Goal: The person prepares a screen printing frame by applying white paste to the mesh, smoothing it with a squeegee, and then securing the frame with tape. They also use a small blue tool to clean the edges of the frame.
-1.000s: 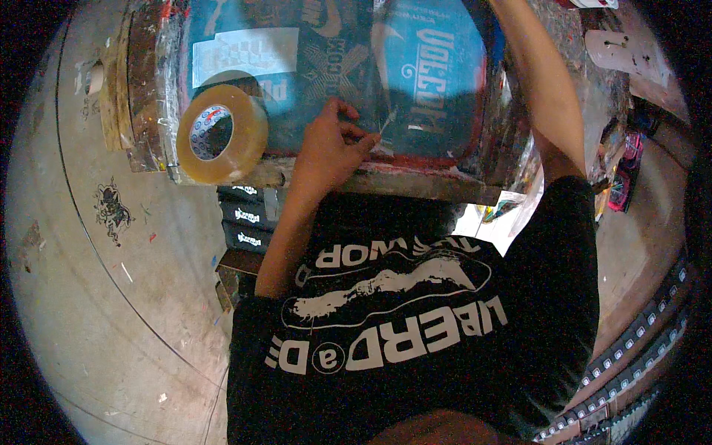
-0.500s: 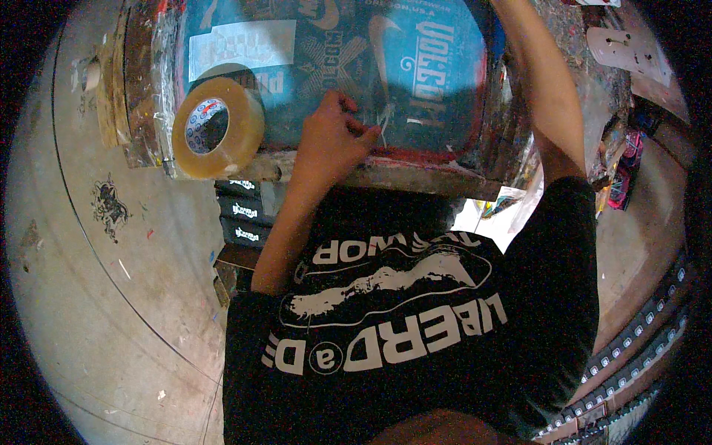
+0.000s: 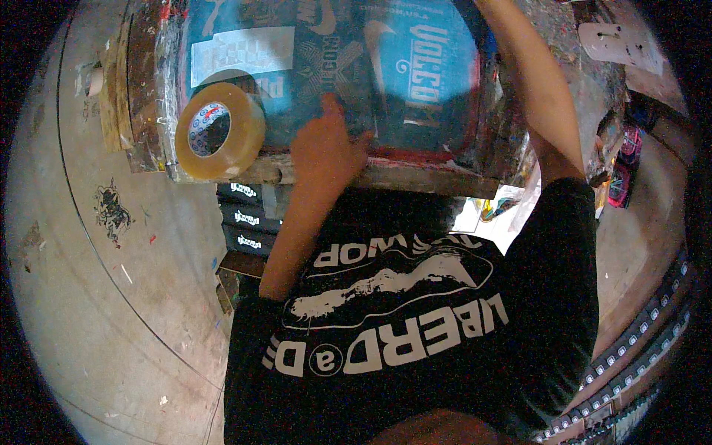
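My left hand (image 3: 331,148) is over the near edge of a screen-printing screen (image 3: 386,81). Its index finger stretches forward across the mesh and its thumb points aside; nothing shows between them. I cannot tell whether the fingertip touches the mesh. The screen has blue mesh with several pale designs and a worn, stained frame. A large roll of clear tape (image 3: 220,133) rests at its near left corner. Beyond it, a whitish translucent sheet (image 3: 241,55) lies on the mesh. My right forearm (image 3: 538,81) runs along the right side and leaves at the top, its hand out of sight.
Black boxes (image 3: 247,216) are stacked below the screen at the left. Worn wooden boards (image 3: 115,89) stand left of the frame. A dark cable (image 3: 96,237) crosses the concrete floor. A white panel (image 3: 619,43) is at the far right.
My left hand has shifted slightly; its bent, pinching fingers have opened, with the index finger now stretched forward. A thin whitish strand by the thumb no longer shows.
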The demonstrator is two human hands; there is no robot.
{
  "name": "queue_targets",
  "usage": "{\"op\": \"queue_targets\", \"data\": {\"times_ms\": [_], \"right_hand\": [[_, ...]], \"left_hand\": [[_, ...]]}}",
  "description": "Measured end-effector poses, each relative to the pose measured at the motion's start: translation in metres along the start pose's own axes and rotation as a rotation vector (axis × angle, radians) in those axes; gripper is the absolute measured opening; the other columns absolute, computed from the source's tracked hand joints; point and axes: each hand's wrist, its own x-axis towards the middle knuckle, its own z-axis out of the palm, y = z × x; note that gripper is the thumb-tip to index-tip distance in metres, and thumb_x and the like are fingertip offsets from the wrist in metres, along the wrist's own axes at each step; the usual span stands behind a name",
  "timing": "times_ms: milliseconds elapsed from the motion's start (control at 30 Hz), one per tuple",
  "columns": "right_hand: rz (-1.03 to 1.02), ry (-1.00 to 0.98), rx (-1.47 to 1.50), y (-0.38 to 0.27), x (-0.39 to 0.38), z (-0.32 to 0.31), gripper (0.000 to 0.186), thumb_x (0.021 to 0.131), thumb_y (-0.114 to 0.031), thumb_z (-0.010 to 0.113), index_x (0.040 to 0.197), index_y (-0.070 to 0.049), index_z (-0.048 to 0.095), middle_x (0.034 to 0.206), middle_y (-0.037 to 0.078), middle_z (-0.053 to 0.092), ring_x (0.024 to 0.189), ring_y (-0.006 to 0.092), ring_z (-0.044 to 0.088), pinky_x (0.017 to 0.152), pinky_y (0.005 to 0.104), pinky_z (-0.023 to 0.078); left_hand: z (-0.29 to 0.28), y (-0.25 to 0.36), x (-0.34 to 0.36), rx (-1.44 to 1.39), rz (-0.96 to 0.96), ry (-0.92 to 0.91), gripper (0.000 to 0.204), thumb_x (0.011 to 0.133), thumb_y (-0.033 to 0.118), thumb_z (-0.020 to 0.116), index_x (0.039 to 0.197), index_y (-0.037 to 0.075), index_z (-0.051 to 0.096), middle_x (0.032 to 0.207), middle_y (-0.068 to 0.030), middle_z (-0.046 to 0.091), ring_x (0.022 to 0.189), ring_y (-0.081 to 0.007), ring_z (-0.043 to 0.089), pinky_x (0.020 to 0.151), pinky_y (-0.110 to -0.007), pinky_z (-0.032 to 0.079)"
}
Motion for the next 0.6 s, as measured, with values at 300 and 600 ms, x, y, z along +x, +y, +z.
{"op": "queue_targets", "data": {"times_ms": [300,600], "right_hand": [[-0.118,0.073,0.235,0.029,-0.001,0.009,0.014,0.086,-0.011,0.076,0.086,-0.003,0.064,0.076,0.006,0.069,0.074,0.0161,0.068,0.061,0.0307,0.052],[-0.622,0.42,-0.687,-0.017,-0.098,0.061,0.053,0.096,-0.042,0.055,0.133,-0.004,0.056,0.134,0.015,0.056,0.125,0.0286,0.052,0.104,0.0452,0.04]], "left_hand": [[-0.022,-0.004,-0.004,-0.002,0.072,-0.098,0.051,0.084,0.028,0.076,0.118,-0.001,0.051,0.1,-0.0242,0.069,0.097,-0.0437,0.067,0.081,-0.052,0.054],[0.032,-0.024,-0.028,0.023,0.853,0.113,0.047,0.093,0.04,0.062,0.106,-0.005,0.062,0.112,-0.0221,0.061,0.106,-0.0374,0.059,0.091,-0.046,0.051]]}}
